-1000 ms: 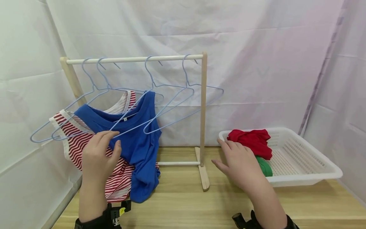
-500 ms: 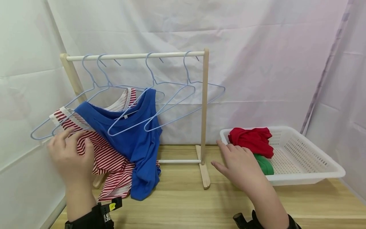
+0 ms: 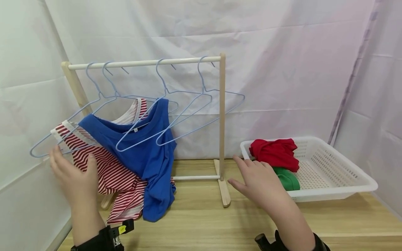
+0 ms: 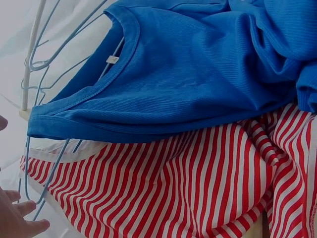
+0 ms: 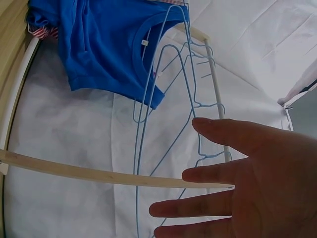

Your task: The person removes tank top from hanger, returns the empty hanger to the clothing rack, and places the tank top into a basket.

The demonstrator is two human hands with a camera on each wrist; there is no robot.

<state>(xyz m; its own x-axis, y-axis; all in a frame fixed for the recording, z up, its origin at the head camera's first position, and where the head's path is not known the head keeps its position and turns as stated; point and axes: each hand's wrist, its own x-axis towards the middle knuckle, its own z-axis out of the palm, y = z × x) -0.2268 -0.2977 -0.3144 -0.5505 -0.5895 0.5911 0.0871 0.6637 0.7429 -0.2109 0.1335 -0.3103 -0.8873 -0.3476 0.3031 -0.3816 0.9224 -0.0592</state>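
Note:
A blue sleeveless top (image 3: 157, 157) and a red-and-white striped sleeveless top (image 3: 116, 174) hang from light-blue wire hangers at the rack's left. The striped one is partly behind the blue one. My left hand (image 3: 75, 177) is at the left ends of these hangers, its fingertips right by the wire of the blue top's hanger (image 4: 48, 181). Those fingers are extended, with the thumb apart. My right hand (image 3: 260, 177) hovers in front of the basket's left end, fingers spread and nothing held; its palm side shows in the right wrist view.
The wooden rack (image 3: 222, 118) carries two bare hangers on its right half, the outer hanger (image 3: 244, 97) reaching past the post. At right, a white plastic basket (image 3: 339, 192) holds a red garment (image 3: 276, 153) and a green garment (image 3: 287, 179). White cloth surrounds the table.
My left hand has moved left, from the lower wire of a bare hanger to the left ends of the garment hangers. My right hand stays about where it was.

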